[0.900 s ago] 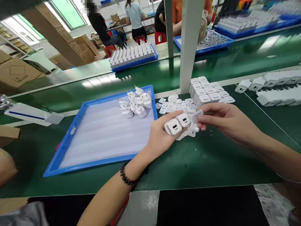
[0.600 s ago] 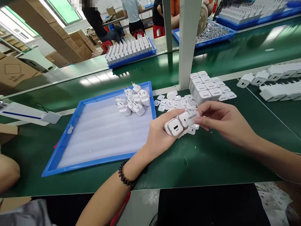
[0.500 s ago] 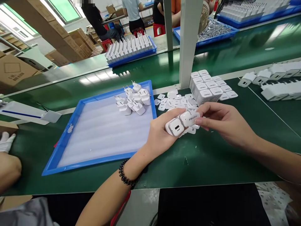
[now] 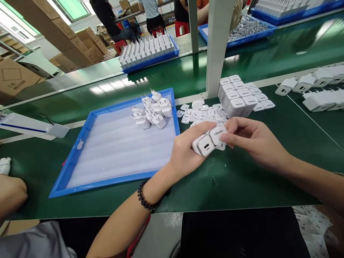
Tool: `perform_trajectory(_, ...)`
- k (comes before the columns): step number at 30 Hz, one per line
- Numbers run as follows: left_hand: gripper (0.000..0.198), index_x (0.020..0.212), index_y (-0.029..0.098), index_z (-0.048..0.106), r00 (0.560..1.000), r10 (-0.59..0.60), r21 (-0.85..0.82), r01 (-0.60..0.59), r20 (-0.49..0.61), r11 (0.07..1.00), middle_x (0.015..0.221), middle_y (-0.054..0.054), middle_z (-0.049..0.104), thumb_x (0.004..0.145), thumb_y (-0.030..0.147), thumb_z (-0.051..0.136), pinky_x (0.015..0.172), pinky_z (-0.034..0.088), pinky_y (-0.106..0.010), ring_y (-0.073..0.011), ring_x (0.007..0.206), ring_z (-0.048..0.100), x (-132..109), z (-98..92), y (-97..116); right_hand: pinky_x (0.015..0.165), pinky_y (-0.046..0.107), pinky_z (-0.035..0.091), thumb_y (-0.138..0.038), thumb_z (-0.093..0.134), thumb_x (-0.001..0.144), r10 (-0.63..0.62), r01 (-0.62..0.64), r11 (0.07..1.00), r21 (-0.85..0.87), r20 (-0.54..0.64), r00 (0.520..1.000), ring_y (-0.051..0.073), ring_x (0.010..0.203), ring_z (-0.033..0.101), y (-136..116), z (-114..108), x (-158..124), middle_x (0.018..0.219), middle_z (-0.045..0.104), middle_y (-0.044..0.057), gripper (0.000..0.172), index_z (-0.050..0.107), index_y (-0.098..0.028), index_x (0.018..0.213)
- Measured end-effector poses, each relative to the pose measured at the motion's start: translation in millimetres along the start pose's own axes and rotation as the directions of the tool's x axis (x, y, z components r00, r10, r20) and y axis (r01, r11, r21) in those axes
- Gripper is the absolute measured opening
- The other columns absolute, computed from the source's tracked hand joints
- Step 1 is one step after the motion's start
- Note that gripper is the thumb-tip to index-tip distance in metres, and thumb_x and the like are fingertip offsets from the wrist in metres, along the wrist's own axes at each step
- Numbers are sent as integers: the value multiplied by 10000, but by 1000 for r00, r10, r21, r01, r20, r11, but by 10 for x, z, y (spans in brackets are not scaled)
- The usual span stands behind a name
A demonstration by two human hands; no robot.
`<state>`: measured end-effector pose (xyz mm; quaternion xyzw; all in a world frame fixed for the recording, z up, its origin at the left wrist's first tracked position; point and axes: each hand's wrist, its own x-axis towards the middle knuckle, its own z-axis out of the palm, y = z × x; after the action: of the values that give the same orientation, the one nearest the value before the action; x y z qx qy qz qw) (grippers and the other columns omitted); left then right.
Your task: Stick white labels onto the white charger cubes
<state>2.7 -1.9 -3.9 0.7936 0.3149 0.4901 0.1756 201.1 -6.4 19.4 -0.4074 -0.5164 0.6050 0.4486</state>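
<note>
My left hand (image 4: 185, 150) is wrapped round two white plug chargers (image 4: 203, 146) held side by side above the green bench. The nearer charger shows its USB ports. Over the end of the other lies a white printed cover plate (image 4: 217, 134), its edge pinched by the thumb and fingers of my right hand (image 4: 249, 141). Behind my hands are loose white cover plates (image 4: 199, 114), partly hidden by them, and a neat stack of cover plates (image 4: 233, 96). A blue tray (image 4: 107, 182) on the left holds a pile of white chargers (image 4: 154, 113) with their pins showing.
A grey post (image 4: 216, 46) rises behind the stack. Rows of chargers (image 4: 319, 100) stand on the right. Beyond the bench are trays of chargers (image 4: 147, 53) and metal parts (image 4: 247, 28). A co-worker's arm (image 4: 10, 195) is at the left edge; other people sit farther back.
The cover plate has shifted from a tilt beside the second charger to lying more squarely over its end. Both hands stay close together, and the view has shifted slightly.
</note>
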Motion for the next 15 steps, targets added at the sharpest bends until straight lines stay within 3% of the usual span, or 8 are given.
perform_trajectory(15, 400, 1226, 169, 662, 996, 93, 74, -93, 2, 993, 1190, -92, 765, 842, 184, 772, 967, 622, -291, -200, 1098, 744, -2, 12, -11, 576, 245, 379, -394, 918, 670, -8, 7, 997, -81, -13, 1000, 100, 605, 462, -41, 32, 6, 621, 526, -32, 418, 566, -184, 589)
